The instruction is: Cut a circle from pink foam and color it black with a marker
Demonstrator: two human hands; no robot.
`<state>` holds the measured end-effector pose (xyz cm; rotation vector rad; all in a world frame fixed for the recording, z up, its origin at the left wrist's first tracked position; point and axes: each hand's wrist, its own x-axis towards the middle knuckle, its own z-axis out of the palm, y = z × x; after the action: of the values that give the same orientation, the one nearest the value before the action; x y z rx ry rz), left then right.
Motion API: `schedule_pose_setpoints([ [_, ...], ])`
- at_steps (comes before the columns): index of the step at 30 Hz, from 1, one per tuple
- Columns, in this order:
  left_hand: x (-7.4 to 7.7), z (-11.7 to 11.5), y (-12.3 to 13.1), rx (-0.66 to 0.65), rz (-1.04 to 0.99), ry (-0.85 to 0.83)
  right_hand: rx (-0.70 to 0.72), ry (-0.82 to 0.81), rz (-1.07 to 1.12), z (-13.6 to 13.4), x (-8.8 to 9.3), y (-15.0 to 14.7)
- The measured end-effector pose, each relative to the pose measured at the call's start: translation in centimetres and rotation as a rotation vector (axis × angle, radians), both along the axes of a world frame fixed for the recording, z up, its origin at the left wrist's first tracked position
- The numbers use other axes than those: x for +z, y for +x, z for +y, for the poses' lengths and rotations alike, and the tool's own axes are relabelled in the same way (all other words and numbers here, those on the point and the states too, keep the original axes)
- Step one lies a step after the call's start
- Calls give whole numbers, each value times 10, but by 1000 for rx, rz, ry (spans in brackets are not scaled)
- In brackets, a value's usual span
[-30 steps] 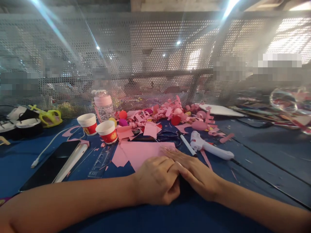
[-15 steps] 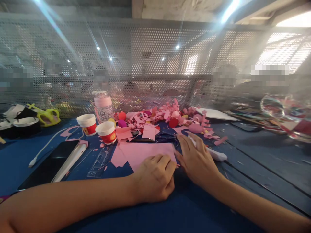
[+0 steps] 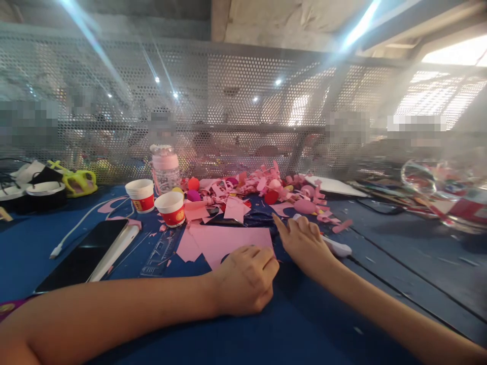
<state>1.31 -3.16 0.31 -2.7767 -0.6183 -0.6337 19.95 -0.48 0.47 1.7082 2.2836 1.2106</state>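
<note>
My left hand (image 3: 247, 279) rests on the blue table with its fingers curled in a loose fist, touching the near edge of a pink paper sheet (image 3: 228, 238). Whether it pinches the paper is unclear. My right hand (image 3: 302, 241) lies further out, at the sheet's right corner, with the index finger stretched forward and the other fingers curled over a white glue gun (image 3: 337, 247). Dark scissors (image 3: 258, 219) lie just beyond the fingertip.
Two red-and-white paper cups (image 3: 171, 209) and a pink-capped bottle (image 3: 165, 167) stand at the left. A phone (image 3: 85, 253), cable and clear ruler (image 3: 160, 248) lie nearer. Pink paper scraps and coloured balls (image 3: 266, 185) are heaped at the back, before a perforated metal screen.
My right hand slid forward off my left hand, away from me, to the glue gun by the sheet's right corner. My left hand stayed in place, curled.
</note>
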Motion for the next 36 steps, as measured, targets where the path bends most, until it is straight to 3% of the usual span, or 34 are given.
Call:
schedule_pose_setpoints([
  [6, -1, 1, 0, -19, 5, -1, -41, -53, -10, -17, 10, -6],
  [12, -5, 0, -1, 14, -111, -45, -44, -151, 212, -32, 11, -5],
  [16, -11, 4, -1, 38, -360, 42, 256, -328, 789, -38, 17, -11],
  [19, -16, 10, 1, 124, -484, 101, 544, -673, 1274, -48, 24, -16],
  [22, -20, 15, 2, 98, -521, 100, 768, -966, 1490, -58, 22, -18],
  [25, -21, 17, 0, -23, -508, 84, 795, -1022, 1555, -62, 10, -16],
  [28, -16, 16, -2, -75, -396, 3, 831, -862, 1446, -62, 0, -12],
  [32, -9, 13, -4, -71, -193, -47, 818, -923, 1437, -64, 5, -13],
  [36, -4, 12, -5, -62, -106, 27, 790, -992, 1469, -66, 11, -16],
])
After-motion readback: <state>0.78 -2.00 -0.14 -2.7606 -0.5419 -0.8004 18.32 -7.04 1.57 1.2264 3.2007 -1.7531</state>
